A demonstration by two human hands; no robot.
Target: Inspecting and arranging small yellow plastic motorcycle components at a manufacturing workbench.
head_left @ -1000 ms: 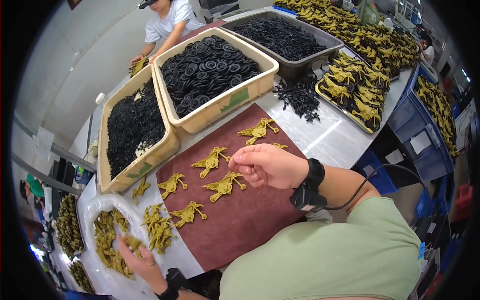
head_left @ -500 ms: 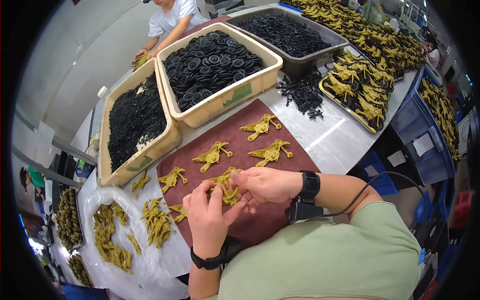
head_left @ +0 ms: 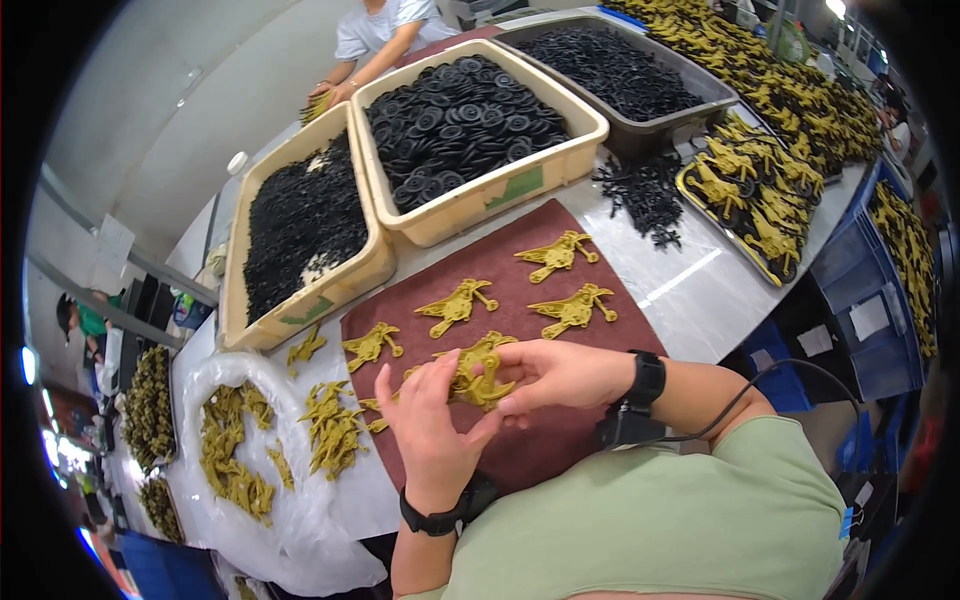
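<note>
**Yellow pc up in hand over maroon mat!**

R hand [head_left: 565, 375] pinching the yellow pc [head_left: 482, 372], thumb vs. fingers, above the mat [head_left: 560, 450], well inside its edges. L hand [head_left: 435, 430] right alongside, fingers parted; can't tell if it's gripping too. Four more pcs [head_left: 457, 307] in clear view, one nr mat's L corner, one nr far corner. Loose yellow pile [head_left: 335, 430] just off mat's L edge, on worktop [head_left: 700, 300].

Factory assembly workshop, bulk bin [head_left: 450, 218] of black wheels [head_left: 470, 120] at twelve o'clock, massed yellow-and-black assemblies [head_left: 755, 85] towards two, blue crate [head_left: 835, 270] at three, co-worker [head_left: 390, 36] at eleven
</note>
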